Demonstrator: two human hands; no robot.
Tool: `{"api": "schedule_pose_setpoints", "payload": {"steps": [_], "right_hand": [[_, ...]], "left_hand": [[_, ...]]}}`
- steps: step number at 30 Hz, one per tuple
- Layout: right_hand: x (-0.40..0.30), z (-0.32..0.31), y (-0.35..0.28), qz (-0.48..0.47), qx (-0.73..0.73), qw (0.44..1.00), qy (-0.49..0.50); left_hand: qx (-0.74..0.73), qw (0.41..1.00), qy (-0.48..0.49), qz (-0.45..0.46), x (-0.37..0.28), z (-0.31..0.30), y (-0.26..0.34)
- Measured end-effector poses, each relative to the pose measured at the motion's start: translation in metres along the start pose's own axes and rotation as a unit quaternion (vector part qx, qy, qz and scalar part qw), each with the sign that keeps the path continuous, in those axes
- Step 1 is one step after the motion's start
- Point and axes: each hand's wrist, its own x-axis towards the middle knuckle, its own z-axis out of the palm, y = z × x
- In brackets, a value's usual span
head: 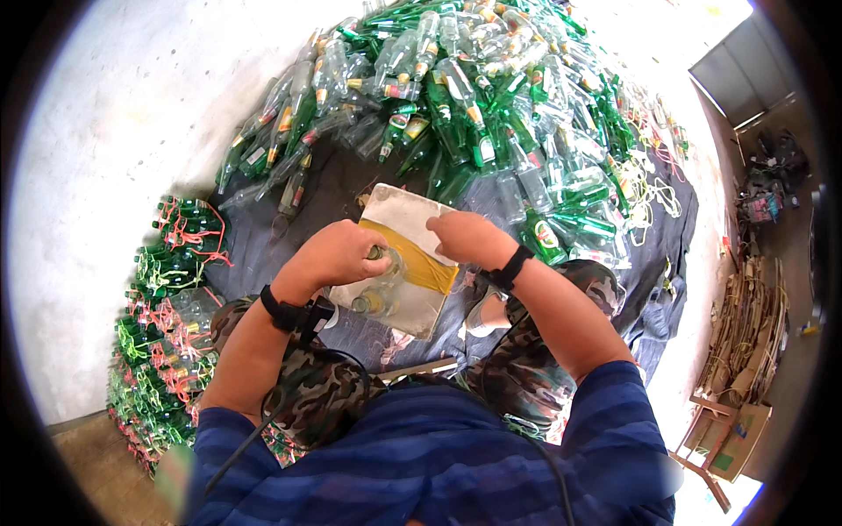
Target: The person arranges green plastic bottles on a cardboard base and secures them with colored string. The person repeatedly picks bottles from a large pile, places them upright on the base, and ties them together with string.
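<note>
My left hand (339, 255) grips the neck of a clear glass bottle (396, 268), above a pale rectangular board (401, 205) between my knees. Beside it, a second clear glass bottle (378, 300) stands on the board's lower left part, its mouth facing up. A yellow band (421, 260) crosses the board's middle. Over the board's right edge is my right hand (472, 238), its fingers curled. Whether anything thin is pinched in it cannot be made out.
A large heap of loose green and clear bottles (460, 92) rises ahead on a dark sheet (253, 266). At left stand stacked bottle bundles (177, 269) tied with pink and pale-green string. Loose yellowish string (648, 191) lies at right. Flattened cardboard (743, 329) leans farther right.
</note>
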Motion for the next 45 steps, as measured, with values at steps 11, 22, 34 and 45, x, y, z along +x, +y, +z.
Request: {"api": "schedule_pose_setpoints", "payload": {"steps": [11,22,34,45], "right_hand": [[-0.001,0.000,0.002,-0.005,0.002,1.000,-0.010],[-0.001,0.003,0.007,0.002,0.007,1.000,-0.025],[-0.001,0.001,0.008,0.026,0.008,0.999,-0.042],[-0.007,0.001,0.025,0.031,0.011,0.999,-0.013]], "left_hand": [[0.007,0.998,-0.050,-0.024,-0.004,0.001,0.000],[-0.017,0.993,-0.115,-0.030,-0.004,-0.005,-0.001],[0.009,0.995,-0.086,-0.045,-0.008,-0.008,-0.037],[0.027,0.990,-0.048,-0.131,0.000,-0.025,-0.053]]}}
